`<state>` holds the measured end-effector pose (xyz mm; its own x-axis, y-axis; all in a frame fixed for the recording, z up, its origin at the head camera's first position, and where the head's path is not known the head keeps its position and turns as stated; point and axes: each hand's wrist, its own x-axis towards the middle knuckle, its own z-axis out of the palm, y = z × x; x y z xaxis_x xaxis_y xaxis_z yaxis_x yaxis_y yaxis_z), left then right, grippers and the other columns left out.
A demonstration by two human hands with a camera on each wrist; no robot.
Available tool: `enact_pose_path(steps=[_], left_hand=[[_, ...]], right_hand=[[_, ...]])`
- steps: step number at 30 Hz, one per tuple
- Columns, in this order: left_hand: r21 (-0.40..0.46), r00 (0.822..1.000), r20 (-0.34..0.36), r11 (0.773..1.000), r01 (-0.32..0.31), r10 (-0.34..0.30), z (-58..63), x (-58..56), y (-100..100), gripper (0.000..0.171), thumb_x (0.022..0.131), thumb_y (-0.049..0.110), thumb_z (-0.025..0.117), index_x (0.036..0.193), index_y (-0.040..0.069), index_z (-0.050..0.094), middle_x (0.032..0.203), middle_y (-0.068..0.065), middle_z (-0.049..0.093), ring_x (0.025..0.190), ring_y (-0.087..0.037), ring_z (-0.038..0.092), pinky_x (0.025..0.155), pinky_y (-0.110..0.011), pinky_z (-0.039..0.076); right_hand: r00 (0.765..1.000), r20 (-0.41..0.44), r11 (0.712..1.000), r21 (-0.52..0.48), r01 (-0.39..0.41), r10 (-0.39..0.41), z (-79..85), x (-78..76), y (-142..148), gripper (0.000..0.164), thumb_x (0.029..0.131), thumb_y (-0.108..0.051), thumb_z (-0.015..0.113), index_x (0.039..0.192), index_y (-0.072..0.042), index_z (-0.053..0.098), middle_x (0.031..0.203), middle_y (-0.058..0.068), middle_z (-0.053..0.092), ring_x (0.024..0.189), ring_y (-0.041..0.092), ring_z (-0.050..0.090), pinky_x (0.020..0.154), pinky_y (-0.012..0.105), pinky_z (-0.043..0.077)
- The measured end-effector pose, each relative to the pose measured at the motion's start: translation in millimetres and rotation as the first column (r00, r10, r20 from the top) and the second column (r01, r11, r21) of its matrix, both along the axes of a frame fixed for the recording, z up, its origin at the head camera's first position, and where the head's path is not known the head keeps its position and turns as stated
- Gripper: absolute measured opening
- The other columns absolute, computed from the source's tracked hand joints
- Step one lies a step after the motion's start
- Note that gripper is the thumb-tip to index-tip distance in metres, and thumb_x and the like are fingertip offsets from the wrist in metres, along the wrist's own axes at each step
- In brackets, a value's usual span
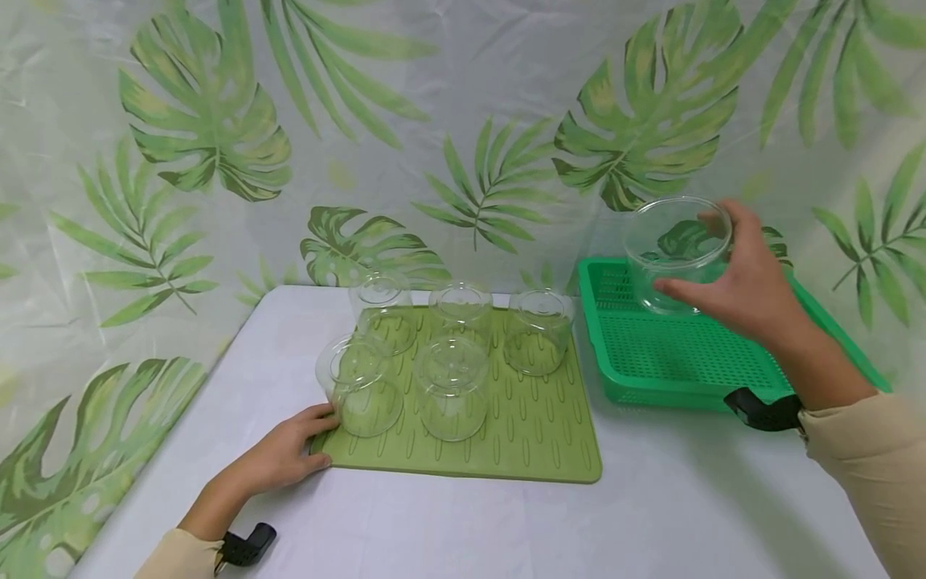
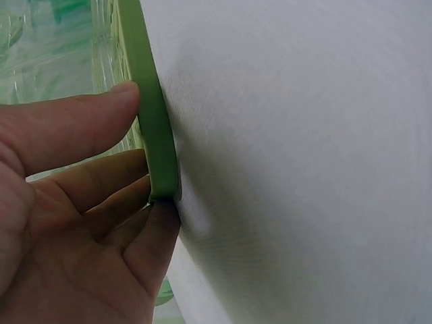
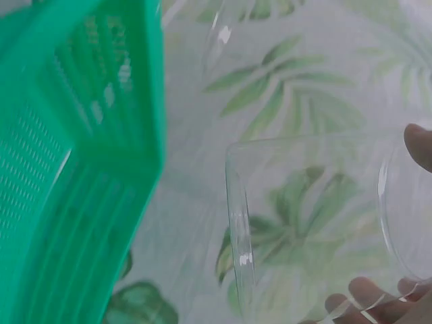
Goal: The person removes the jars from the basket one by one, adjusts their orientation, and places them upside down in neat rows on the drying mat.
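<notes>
A clear round container (image 1: pixel 676 277) is in my right hand (image 1: pixel 760 281), above the green plastic basket (image 1: pixel 600 354). Thumb and fingers grip it from the right side. The same clear container (image 3: pixel 304 223) appears in the right wrist view, with fingertips around its right end. My left hand (image 1: pixel 285 450) touches the near left corner of the green ribbed mat (image 1: pixel 535 434). Up close, the thumb (image 2: pixel 101 121) rests at the mat's edge (image 2: pixel 158 142), other fingertips beside the corner. Several similar clear containers (image 1: pixel 453 394) stand on the mat, one just beyond the left fingertips.
The basket stands to the right of the mat on a white-covered table (image 1: pixel 448 523). Behind the table hangs a leaf-patterned cloth (image 1: pixel 492 104). Black wrist devices (image 1: pixel 763 410) are strapped at both sleeves.
</notes>
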<state>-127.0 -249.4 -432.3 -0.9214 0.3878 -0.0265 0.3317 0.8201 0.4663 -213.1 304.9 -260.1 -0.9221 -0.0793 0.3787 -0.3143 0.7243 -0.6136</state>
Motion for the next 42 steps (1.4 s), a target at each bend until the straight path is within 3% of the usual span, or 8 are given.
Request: enact_pose_path(steps=[6,10,15,20,27,36,40,42], left_hand=[[0.006,1.0,0.002,1.0,-0.001,0.001,-0.8,-0.2,1,0.052,0.082,0.01,0.073,0.13,-0.008,0.06,0.145,-0.028,0.048,0.134,-0.049,0.046,0.107,-0.061,0.042],[0.012,1.0,0.01,1.0,-0.007,0.007,0.2,0.5,1,0.052,0.082,0.009,0.074,0.13,-0.008,0.06,0.145,-0.029,0.048,0.134,-0.05,0.045,0.107,-0.061,0.042],[0.016,1.0,0.011,1.0,-0.007,0.007,1.5,0.5,1,0.053,0.083,0.009,0.074,0.13,-0.008,0.059,0.146,-0.029,0.047,0.135,-0.05,0.044,0.107,-0.061,0.042],[0.016,1.0,0.004,1.0,-0.007,0.007,0.8,0.5,0,0.053,0.083,0.009,0.073,0.131,-0.008,0.059,0.146,-0.028,0.047,0.135,-0.05,0.044,0.107,-0.061,0.042],[0.025,1.0,-0.02,1.0,-0.006,0.007,-1.6,0.7,-1,0.052,0.083,0.008,0.073,0.131,-0.008,0.059,0.145,-0.028,0.048,0.134,-0.049,0.046,0.106,-0.061,0.042],[0.036,0.999,-0.027,0.999,-0.019,0.02,1.8,2.4,-6,0.055,0.084,0.014,0.075,0.132,-0.006,0.058,0.145,-0.026,0.049,0.134,-0.048,0.047,0.106,-0.06,0.043],[0.001,0.99,-0.115,0.997,-0.081,0.08,14.6,8.2,-16,0.048,0.086,0.011,0.072,0.128,-0.008,0.06,0.141,-0.03,0.051,0.128,-0.051,0.05,0.102,-0.062,0.045],[-0.028,0.971,-0.191,0.988,-0.153,0.145,29.7,12.1,-22,0.044,0.087,0.007,0.069,0.126,-0.01,0.06,0.139,-0.033,0.05,0.125,-0.054,0.051,0.098,-0.065,0.046]], right_hand=[[0.999,-0.007,0.999,-0.005,-0.049,0.049,-11.1,21.6,-30,0.112,0.078,-0.022,0.085,0.16,-0.018,0.008,0.158,0.02,0.03,0.142,0.046,0.03,0.101,0.071,0.03],[0.991,-0.082,0.994,-0.013,-0.109,0.107,-23.9,37.7,-55,0.11,0.072,-0.017,0.088,0.157,-0.015,0.019,0.153,0.018,0.038,0.141,0.043,0.035,0.101,0.067,0.034],[0.966,-0.193,0.986,0.03,-0.167,0.169,-45.1,55.0,-82,0.111,0.064,-0.013,0.092,0.154,-0.009,0.027,0.146,0.021,0.045,0.127,0.04,0.048,0.087,0.058,0.05],[0.956,-0.215,0.98,0.035,-0.195,0.198,-59.7,67.0,-100,0.113,0.062,-0.015,0.093,0.154,-0.009,0.028,0.146,0.02,0.045,0.125,0.037,0.05,0.081,0.057,0.056],[0.949,-0.241,0.978,0.035,-0.204,0.206,-65.3,71.2,-108,0.114,0.059,-0.019,0.094,0.153,-0.008,0.031,0.146,0.02,0.044,0.129,0.038,0.047,0.092,0.06,0.049],[0.944,-0.248,0.975,0.034,-0.217,0.219,-66.6,72.6,-113,0.115,0.058,-0.02,0.094,0.153,-0.009,0.031,0.144,0.022,0.043,0.128,0.038,0.046,0.095,0.062,0.045],[0.941,-0.257,0.975,0.035,-0.218,0.22,-64.4,73.7,-113,0.115,0.058,-0.019,0.094,0.154,-0.011,0.031,0.145,0.021,0.043,0.131,0.037,0.045,0.096,0.063,0.045],[0.936,-0.27,0.974,0.044,-0.221,0.224,-61.3,74.5,-110,0.115,0.058,-0.019,0.094,0.154,-0.012,0.031,0.146,0.021,0.042,0.131,0.037,0.044,0.096,0.063,0.045]])
